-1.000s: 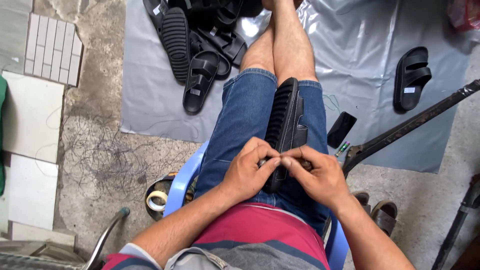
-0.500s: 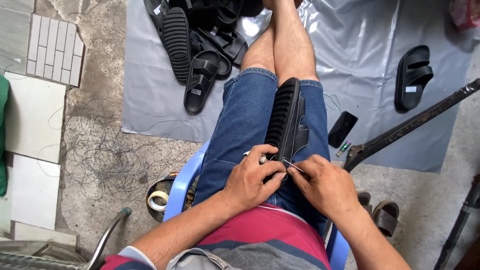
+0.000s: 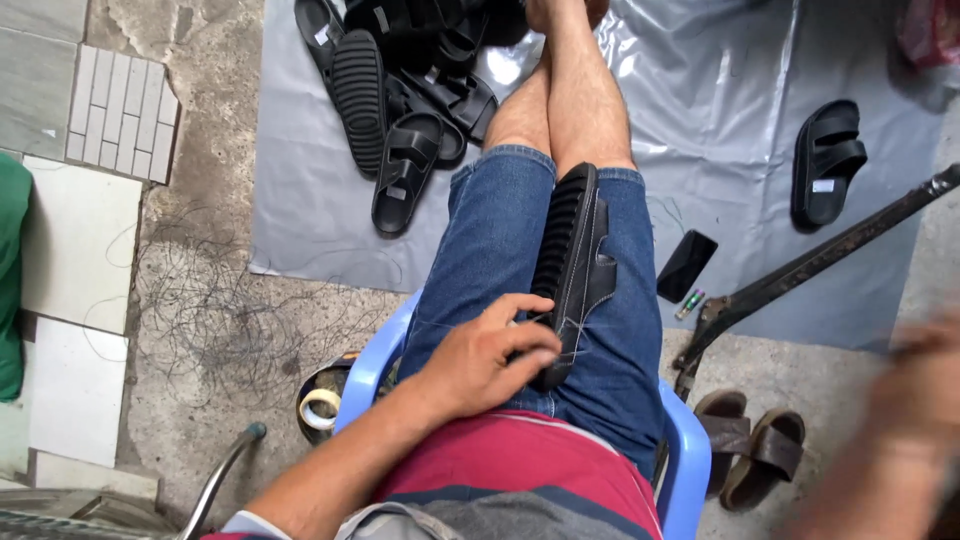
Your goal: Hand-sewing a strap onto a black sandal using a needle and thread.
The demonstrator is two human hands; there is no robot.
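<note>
Since half a second ago the right hand (image 3: 915, 400) has left the lap and swung out to the lower right edge of the view, where it shows only as a blur; whether it is spread or pinching something cannot be told. Alone on the work now, the left hand (image 3: 485, 360) lies with its fingers curled and pressed onto the near end of the black ribbed rubber sandal with white stitching (image 3: 575, 265), which stands on its edge along the thigh of the blue denim shorts (image 3: 490, 250), sole side to the left, straps to the right.

Room to the right of the lap is tight: a dark rusty metal bar (image 3: 820, 255) slants from the right edge down to the light blue plastic chair (image 3: 685, 470), and a pair of brown sandals (image 3: 750, 450) sits just beside the chair. A flat black phone (image 3: 685, 265) lies near the bar's lower end.

Underfoot, a grey plastic sheet (image 3: 300, 220) covers the rough concrete floor (image 3: 200, 300); a heap of black sandals (image 3: 400, 90) rests at its top edge, and a single black sandal (image 3: 825, 160) lies well apart to the right. A roll of pale tape (image 3: 320, 405) sits by the chair's left side.
</note>
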